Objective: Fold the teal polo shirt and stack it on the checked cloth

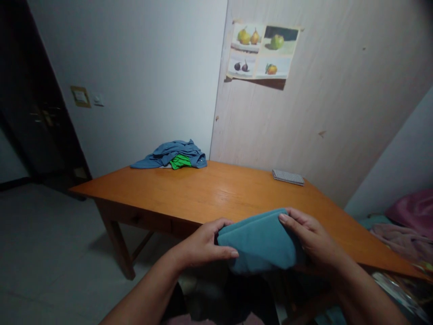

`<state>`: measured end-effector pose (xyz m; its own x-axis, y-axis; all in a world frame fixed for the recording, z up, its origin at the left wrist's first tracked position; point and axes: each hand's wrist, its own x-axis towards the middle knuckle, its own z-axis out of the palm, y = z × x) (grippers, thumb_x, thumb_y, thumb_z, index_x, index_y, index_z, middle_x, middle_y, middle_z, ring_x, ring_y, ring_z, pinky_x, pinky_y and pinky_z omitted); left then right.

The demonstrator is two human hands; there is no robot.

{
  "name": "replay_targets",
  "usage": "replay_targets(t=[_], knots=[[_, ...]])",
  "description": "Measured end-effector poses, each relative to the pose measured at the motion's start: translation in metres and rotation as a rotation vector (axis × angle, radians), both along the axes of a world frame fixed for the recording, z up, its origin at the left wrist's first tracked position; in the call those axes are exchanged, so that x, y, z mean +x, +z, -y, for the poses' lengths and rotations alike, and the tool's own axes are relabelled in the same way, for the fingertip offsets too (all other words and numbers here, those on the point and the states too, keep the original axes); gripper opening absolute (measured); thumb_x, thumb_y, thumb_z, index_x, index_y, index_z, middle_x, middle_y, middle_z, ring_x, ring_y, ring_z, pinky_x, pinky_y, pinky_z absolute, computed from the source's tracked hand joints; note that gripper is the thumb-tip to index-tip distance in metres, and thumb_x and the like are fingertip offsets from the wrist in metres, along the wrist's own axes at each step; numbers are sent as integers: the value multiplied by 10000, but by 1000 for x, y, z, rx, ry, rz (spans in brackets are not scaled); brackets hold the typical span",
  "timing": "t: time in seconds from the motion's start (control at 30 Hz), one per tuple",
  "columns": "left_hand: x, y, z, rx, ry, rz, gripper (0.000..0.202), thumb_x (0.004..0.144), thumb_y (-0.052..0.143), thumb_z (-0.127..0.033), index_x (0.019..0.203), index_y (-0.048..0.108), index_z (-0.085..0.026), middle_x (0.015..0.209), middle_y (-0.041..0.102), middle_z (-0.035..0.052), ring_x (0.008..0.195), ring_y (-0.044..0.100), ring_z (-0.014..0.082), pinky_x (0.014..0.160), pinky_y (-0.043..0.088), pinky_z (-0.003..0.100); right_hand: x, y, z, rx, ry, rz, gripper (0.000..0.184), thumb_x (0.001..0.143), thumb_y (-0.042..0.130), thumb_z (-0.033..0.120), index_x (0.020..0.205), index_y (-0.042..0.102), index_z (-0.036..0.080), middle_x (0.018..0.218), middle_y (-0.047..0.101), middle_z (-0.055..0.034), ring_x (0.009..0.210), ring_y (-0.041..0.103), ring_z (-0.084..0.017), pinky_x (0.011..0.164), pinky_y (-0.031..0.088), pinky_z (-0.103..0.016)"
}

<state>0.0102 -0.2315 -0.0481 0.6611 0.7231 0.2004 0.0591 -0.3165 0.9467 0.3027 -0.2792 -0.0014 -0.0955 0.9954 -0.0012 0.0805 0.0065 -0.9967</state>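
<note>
Between my two hands is a folded teal cloth (259, 243), held up in front of the table's near edge. My left hand (206, 241) grips its left end, thumb across the front and fingers behind. At the upper right corner, my right hand (307, 232) pinches the cloth, with the thumb on top and the other fingers mostly hidden behind it. The cloth is folded in layers, its upper edge slanting up to the right. Whether it is a garment or a plain piece of fabric, I cannot tell.
On the wooden table (203, 194) lie a heap of blue clothing (172, 151) with a green cloth (181, 161) at the back left, and a folded checked cloth (288, 177) at the back right. Pink fabric (412, 210) is piled at far right. Fruit pictures (262, 54) hang on the wall.
</note>
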Motion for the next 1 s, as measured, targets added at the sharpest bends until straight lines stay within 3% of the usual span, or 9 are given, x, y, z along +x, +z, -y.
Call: replay_targets(t=[0.07,0.2,0.4,0.53,0.67,0.73,0.83,0.93,1.0], knots=[[3,-4,-3,-25,31,9,403,835,705,-473,1085,654,-161,941,641,34,859,586,178,751,462,274,0,-2,0,-16,2,-45,320,887,649,524,915,585,212,735,544,25,597,504,-120,532,422,-242],[4,-4,-11,-45,52,60,373,873,651,-505,989,640,-151,869,618,18,802,559,152,736,443,256,3,-4,-3,-50,12,-55,345,859,677,536,900,615,199,781,605,-4,657,542,-140,602,465,-269],[2,29,-31,80,55,-41,344,884,635,-488,955,633,-152,793,568,-8,709,518,123,638,413,226,22,12,-18,146,71,217,300,829,727,458,920,675,177,871,656,-33,816,586,-180,767,482,-302],[12,62,-62,319,74,-112,284,899,604,-431,971,649,-160,853,620,12,786,572,154,707,453,253,34,30,-44,310,39,316,272,849,688,432,952,672,181,901,677,-40,841,607,-186,796,487,-305],[32,81,-94,746,293,-384,192,916,570,-366,951,656,-199,881,647,30,821,592,192,724,447,285,42,28,-83,506,-99,437,270,853,636,424,985,645,188,871,692,-41,814,638,-197,761,512,-313],[42,76,-104,917,418,-502,153,929,540,-313,993,642,-218,968,651,49,882,602,212,746,448,303,44,13,-98,589,-217,585,262,865,587,404,1018,643,198,903,715,-56,805,659,-211,756,526,-336],[52,46,-108,995,486,-659,154,922,502,-208,1034,607,-223,1066,633,72,904,610,218,725,455,309,45,-24,-102,649,-399,904,327,870,543,335,1164,645,237,1138,727,-87,1005,680,-267,886,522,-411],[51,11,-101,1009,384,-733,125,918,515,-217,1019,588,-220,1088,625,81,918,608,224,728,469,317,46,-63,-89,688,-319,1064,340,884,511,291,1192,646,235,1275,684,-103,1136,653,-279,949,516,-424],[46,-4,-94,1020,331,-715,111,942,496,-248,1001,585,-216,1080,624,83,958,599,228,768,477,325,49,-79,-79,726,-277,1095,343,891,496,269,1192,650,216,1291,675,-118,1155,650,-267,971,516,-415]])
